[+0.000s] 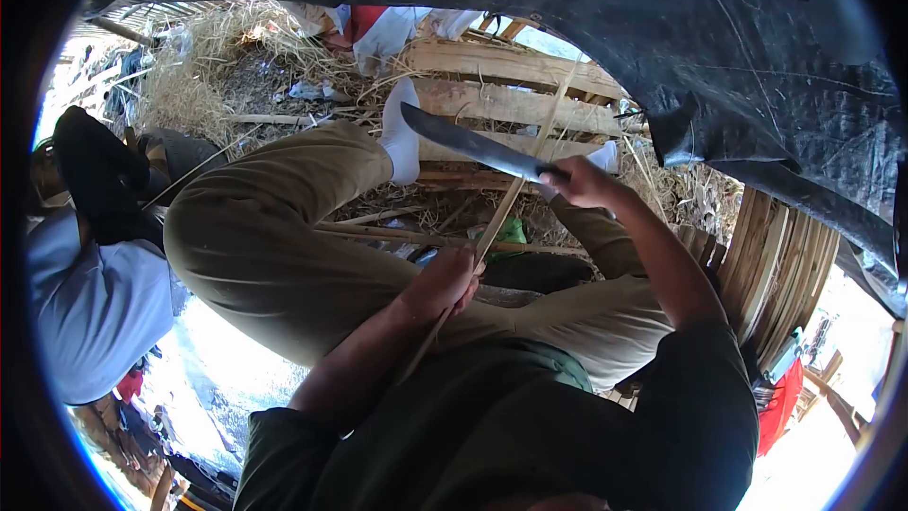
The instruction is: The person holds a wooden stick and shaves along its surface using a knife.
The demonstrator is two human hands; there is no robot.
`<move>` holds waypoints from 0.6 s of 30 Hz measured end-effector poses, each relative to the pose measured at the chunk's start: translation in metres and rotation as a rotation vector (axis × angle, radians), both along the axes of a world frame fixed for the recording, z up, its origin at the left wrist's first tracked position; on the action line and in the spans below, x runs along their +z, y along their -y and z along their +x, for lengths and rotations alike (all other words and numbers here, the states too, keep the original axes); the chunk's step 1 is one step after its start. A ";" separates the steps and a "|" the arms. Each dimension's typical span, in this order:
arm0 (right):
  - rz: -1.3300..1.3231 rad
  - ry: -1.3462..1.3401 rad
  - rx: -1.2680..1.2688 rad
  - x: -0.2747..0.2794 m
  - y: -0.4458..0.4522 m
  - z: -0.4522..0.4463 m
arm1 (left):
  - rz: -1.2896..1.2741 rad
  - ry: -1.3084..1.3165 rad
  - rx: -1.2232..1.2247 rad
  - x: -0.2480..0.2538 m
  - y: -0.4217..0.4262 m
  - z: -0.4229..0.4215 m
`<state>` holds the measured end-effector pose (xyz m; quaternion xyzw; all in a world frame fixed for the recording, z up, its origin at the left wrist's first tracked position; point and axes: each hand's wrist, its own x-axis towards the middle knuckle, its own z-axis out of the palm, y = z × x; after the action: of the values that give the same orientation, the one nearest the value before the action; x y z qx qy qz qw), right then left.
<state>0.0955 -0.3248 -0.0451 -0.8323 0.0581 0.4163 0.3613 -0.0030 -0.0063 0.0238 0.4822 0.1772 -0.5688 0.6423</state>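
Observation:
My right hand (pixel 588 183) is wrapped round the handle of a machete (pixel 473 145), whose long dark blade points to the upper left, above my lap. Its blade crosses a thin wooden strip (pixel 504 212) near the handle; whether the two touch I cannot tell. Lower down, my left hand (pixel 446 282) is closed round that strip, which slants from my waist up toward the wooden slats.
Pale wooden slats (pixel 520 106) and loose straw (pixel 203 71) lie beyond my feet. Black plastic sheeting (pixel 757 57) hangs above and to the right. Bundled wooden strips (pixel 777 265) stand at the right. A seated person in light clothing (pixel 104 303) is at the left.

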 end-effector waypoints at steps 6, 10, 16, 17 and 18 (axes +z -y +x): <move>-0.276 0.139 -0.107 -0.006 0.011 0.007 | -0.025 -0.126 0.040 0.003 0.001 0.008; 0.053 0.318 0.285 0.015 -0.019 -0.034 | 0.007 -0.070 0.033 0.004 -0.001 0.004; -0.364 0.139 -0.205 -0.009 0.004 -0.008 | -0.069 -0.151 0.055 0.007 -0.002 0.008; -0.240 0.186 -0.109 -0.007 0.000 -0.020 | -0.072 -0.218 0.065 0.009 -0.002 0.011; -0.112 0.227 -0.006 -0.005 -0.006 -0.036 | -0.073 -0.289 0.083 0.010 -0.003 0.011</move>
<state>0.0596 -0.3187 -0.0504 -0.8927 0.0423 0.3145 0.3199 0.0084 -0.0036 0.0338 0.3638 0.2667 -0.6115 0.6501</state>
